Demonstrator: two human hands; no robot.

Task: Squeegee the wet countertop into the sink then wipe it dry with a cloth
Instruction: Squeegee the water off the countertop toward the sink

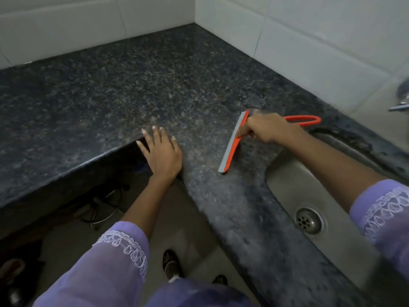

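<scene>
My right hand (266,129) grips an orange squeegee (232,145) by its handle, whose loop end (303,120) sticks out behind the fist. The grey rubber blade rests on the dark speckled granite countertop (137,85), just left of the steel sink (309,180). A small puddle (253,103) glistens beyond the blade's far tip. My left hand (160,151) lies flat, fingers spread, on the inner corner edge of the L-shaped counter. No cloth is in view.
White tiled walls (287,41) close off the counter at the back and right. A tap (401,103) shows at the right edge. The sink drain (308,220) sits near me. Below the counter are dark cables (106,204), the floor and my feet (171,264).
</scene>
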